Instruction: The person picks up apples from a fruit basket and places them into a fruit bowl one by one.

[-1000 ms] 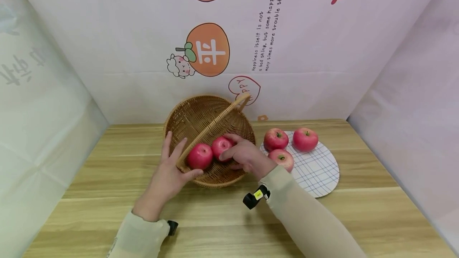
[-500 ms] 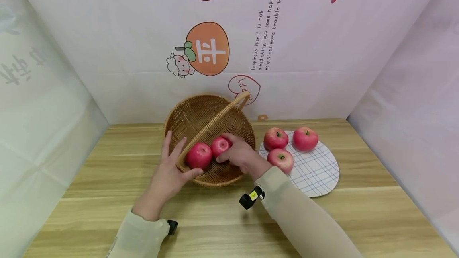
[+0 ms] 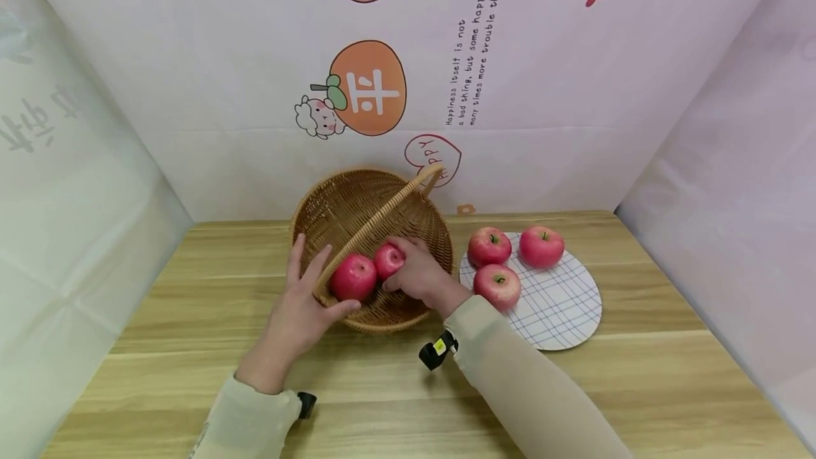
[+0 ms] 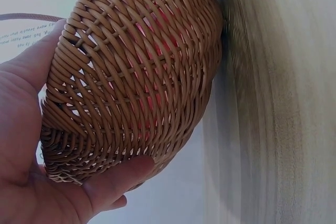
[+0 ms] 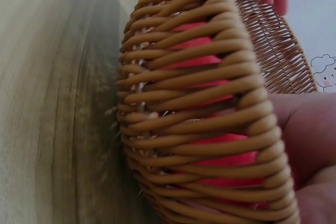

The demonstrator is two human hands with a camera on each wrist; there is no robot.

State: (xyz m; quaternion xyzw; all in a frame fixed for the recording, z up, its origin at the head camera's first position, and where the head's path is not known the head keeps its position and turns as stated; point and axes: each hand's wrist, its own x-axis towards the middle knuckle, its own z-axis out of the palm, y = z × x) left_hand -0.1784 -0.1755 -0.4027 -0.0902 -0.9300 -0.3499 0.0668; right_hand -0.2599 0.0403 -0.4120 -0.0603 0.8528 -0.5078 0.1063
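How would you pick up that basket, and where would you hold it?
I'd probably take the middle of the handle from above: it arches over the open top of the basket, and its middle is uncovered. The left hand is by its left end.

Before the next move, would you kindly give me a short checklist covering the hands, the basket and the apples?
1. Left hand touching the basket: ok, at its near left edge.
2. Right hand around the held apple: ok.
3. Firmness of that grip: cannot tell.
4. Right hand clear of the basket handle: ok, it lies to the handle's right.
5. Gap between held apple and neighbouring apple: cannot tell; they sit close, perhaps touching.
6. Bare space on the checked mat: ok, beside its three apples.
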